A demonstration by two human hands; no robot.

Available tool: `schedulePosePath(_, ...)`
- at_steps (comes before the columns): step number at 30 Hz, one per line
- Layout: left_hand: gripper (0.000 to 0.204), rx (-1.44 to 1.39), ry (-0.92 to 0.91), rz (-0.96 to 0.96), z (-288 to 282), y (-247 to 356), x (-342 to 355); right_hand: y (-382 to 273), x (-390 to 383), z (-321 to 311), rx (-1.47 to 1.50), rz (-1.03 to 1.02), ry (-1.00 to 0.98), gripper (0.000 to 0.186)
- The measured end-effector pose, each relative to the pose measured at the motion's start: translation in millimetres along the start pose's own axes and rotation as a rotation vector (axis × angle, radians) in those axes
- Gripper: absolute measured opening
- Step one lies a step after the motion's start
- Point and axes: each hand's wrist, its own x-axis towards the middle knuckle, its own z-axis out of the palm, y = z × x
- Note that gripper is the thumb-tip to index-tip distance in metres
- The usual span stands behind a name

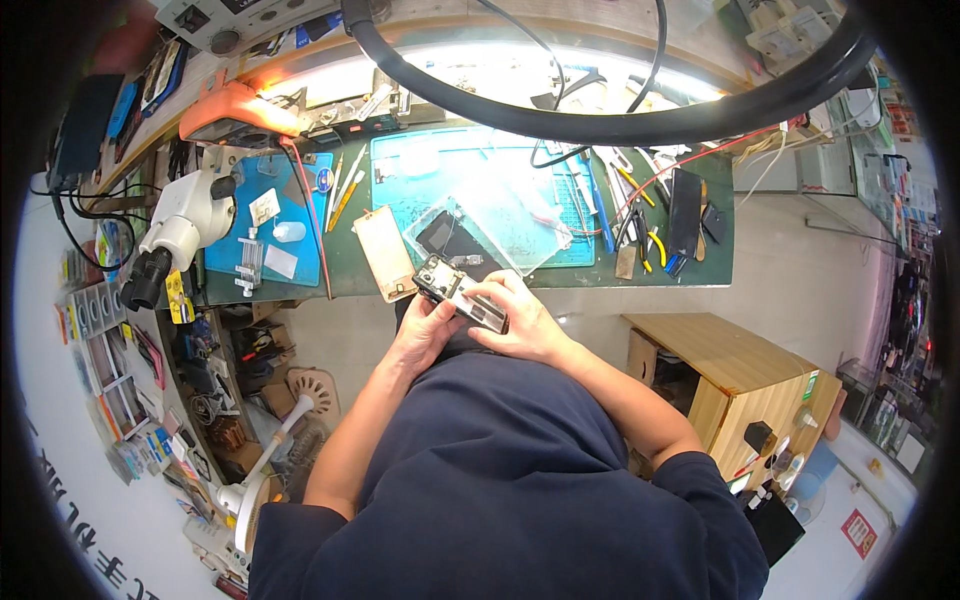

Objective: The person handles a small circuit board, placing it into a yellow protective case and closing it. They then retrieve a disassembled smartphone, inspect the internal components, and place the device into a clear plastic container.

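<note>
An opened smartphone (487, 313) is held just in front of the bench edge, tilted, with its inner parts exposed. My left hand (428, 332) grips its left, lower side, thumb along the edge. My right hand (525, 322) closes on its other side, fingertips on the exposed inside; whether a small part is pinched there cannot be made out. Left of the phone, a gold-coloured flat panel (382, 245) lies on the bench. Beyond the phone sits a transparent plastic tray (507, 238) with a dark panel (445, 236) in it.
Blue work mats (420, 170) cover the green bench top (350, 275). Pliers (655, 250), screwdrivers and tweezers lie at the right. A microscope (185, 220) stands at the left, near an orange meter (235, 118). A black ring-shaped tube (600, 125) hangs overhead. A wooden cabinet (735, 350) stands right.
</note>
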Motion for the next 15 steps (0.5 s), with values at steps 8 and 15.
schedulePosePath(8, 0.06, -0.063, -0.102, 0.019, 9, 10, 6, 1, 3, -8, -0.129, -0.145, 0.125, 0.072)
schedulePosePath(15, 0.054, -0.175, -0.11, 0.006, 28, 26, 2, -2, 2, -10, -0.293, -0.19, 0.206, 0.072)
